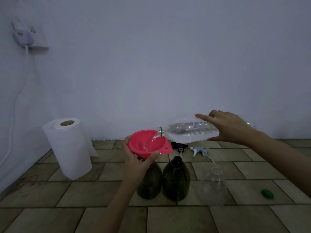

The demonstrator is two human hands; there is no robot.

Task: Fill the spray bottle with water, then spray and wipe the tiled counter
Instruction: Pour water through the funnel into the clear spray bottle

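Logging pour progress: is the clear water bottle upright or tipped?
Tipped, nearly level: the water bottle lies sideways in the right hand, mouth over the pink funnel.

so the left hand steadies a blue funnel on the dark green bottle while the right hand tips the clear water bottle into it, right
Not quite: the funnel is pink, not blue, as the head view shows. The rest holds: the left hand steadies it on a dark green bottle, and the right hand tips the clear water bottle into it.

Spreading across the lower frame: tiled counter (pixel 168 217). Standing on it at left, paper towel roll (pixel 67 148); at centre, two green bottles (pixel 176 179) and clear bottle (pixel 212 185); lying behind, black sprayer (pixel 178 146), white sprayer (pixel 200 150); at lower right, green cap (pixel 267 193).
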